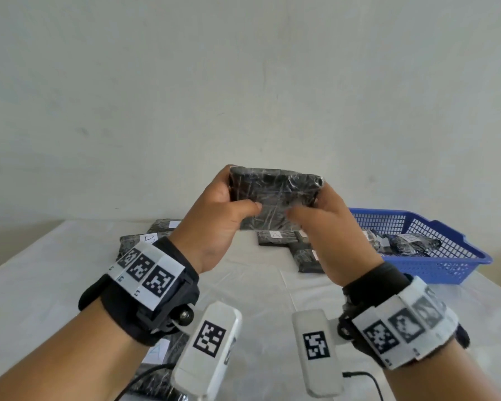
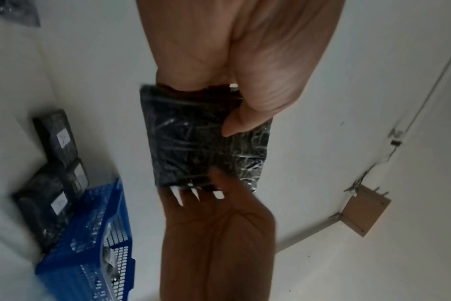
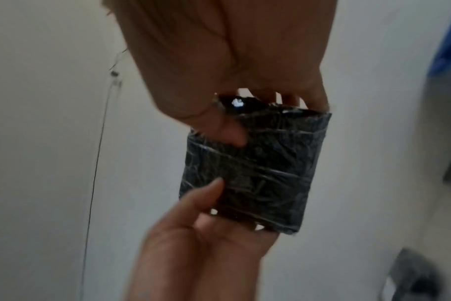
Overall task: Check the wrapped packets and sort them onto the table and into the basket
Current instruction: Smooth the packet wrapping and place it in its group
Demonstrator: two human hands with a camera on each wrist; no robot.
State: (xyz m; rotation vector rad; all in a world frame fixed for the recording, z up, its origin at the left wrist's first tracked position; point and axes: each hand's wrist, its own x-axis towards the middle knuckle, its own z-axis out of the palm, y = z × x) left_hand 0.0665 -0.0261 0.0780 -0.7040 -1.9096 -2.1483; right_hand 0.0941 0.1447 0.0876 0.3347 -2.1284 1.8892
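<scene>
Both hands are up in front of the white wall in the head view, gripping one dark wrapped packet between them, well above the table. The left hand has its thumb across the near face and fingers behind the left end; the right hand grips the right end the same way. Beneath them, several more packets with white labels lie on the table, some at the far left, some in the middle. A blue basket sits at the far right with a few packets inside.

From the left wrist, the left hand pinches the packet with the thumb on its face, and the right hand meets the other end, its fingers behind the packet. The basket and some labelled packets show off to the left.

From the right wrist, the right hand holds the top end of the packet, thumb on the face and fingertips behind. The left hand clamps the lower end, thumb laid flat on the wrapping. This view is blurred at the edges.
</scene>
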